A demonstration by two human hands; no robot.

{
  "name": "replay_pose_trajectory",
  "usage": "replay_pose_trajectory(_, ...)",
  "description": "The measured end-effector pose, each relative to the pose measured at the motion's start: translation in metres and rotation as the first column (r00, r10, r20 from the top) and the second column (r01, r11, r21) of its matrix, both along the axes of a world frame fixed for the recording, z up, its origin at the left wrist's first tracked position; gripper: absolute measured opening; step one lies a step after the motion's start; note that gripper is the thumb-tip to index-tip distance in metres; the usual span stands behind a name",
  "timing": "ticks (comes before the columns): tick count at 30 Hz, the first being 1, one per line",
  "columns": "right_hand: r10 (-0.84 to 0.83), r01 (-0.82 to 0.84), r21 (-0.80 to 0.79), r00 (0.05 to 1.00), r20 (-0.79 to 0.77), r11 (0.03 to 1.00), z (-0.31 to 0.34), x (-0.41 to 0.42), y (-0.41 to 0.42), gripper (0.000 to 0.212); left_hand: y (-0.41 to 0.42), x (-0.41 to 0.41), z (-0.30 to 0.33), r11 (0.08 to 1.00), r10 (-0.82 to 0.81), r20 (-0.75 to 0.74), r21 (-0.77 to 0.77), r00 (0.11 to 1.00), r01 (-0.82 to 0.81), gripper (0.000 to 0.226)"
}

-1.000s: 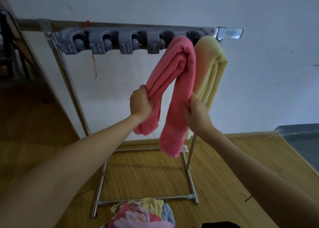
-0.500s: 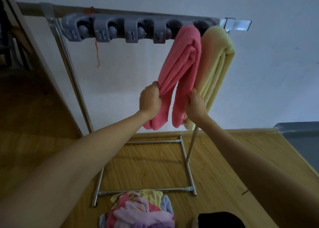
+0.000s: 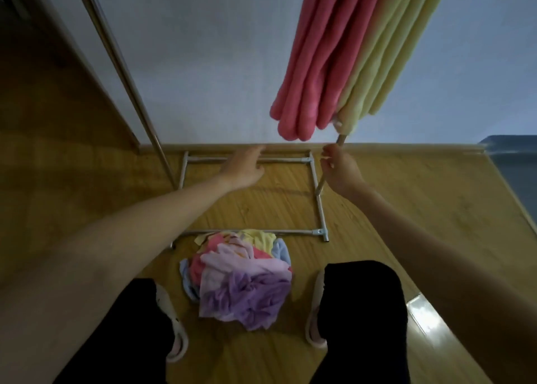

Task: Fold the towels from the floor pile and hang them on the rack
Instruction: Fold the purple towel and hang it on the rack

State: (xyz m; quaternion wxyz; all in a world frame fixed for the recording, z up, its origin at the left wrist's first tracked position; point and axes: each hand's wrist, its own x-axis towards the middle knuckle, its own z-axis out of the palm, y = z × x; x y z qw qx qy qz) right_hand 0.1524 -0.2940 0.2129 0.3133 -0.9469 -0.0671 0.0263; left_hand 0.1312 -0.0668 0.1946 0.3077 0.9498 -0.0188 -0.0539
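Towels in thick, soft terry hang folded from the rack above us: 1 pink towel [image 3: 315, 63] touching 1 pale yellow towel [image 3: 386, 55], both in long rounded rolls. Below them our left hand [image 3: 244, 167] is loose with straight fingers, holding nothing; our right hand [image 3: 341, 171] has lightly curled, empty fingers near the rack's thin metal post [image 3: 322, 180]. On the wooden floor [image 3: 406, 209], between our feet, a crumpled towel pile [image 3: 241, 276] lies against the rack's base bar. We see no writing.
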Motion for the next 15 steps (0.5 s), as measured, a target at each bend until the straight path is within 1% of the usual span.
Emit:
replay_pose_trajectory(2, 0.010, -0.013, -0.031, 0.996, -0.093, 0.999, -0.034, -0.012, 0.005, 0.036, 0.018, -0.024, -0.039, 0.999, 0.037, -0.133, 0.019, 0.990, -0.035, 0.055)
replay_pose_trajectory(4, 0.040, -0.055, -0.068, 0.980, -0.197, 0.996, -0.070, -0.026, 0.013, 0.037, 0.034, -0.050, -0.076, 0.996, 0.086, -0.225, 0.043, 0.971, -0.078, 0.052)
replay_pose_trajectory(7, 0.108, -0.158, -0.124, 0.935, -0.338, 0.980, -0.123, -0.051, 0.029, 0.036, 0.054, -0.091, -0.124, 0.990, 0.132, -0.302, 0.083, 0.944, -0.112, 0.038)
replay_pose_trajectory(10, 0.165, -0.250, -0.129, 0.873, -0.459, 0.960, -0.174, -0.080, 0.045, 0.037, 0.066, -0.125, -0.165, 0.994, 0.106, -0.364, 0.065, 0.925, -0.088, 0.020)
replay_pose_trajectory(11, 0.183, -0.280, -0.125, 0.847, -0.499, 0.952, -0.192, -0.089, 0.049, 0.036, 0.070, -0.133, -0.182, 0.994, 0.102, -0.393, 0.067, 0.914, -0.083, 0.017)
replay_pose_trajectory(13, 0.214, -0.341, -0.125, 0.792, -0.572, 0.932, -0.227, -0.106, 0.058, 0.035, 0.078, -0.145, -0.214, 0.994, 0.107, -0.443, 0.079, 0.890, -0.080, 0.019)
replay_pose_trajectory(15, 0.187, -0.357, -0.138, 0.736, -0.651, 0.924, -0.254, -0.121, 0.067, 0.035, 0.081, -0.156, -0.243, 0.994, 0.110, -0.499, 0.053, 0.860, -0.097, 0.026)
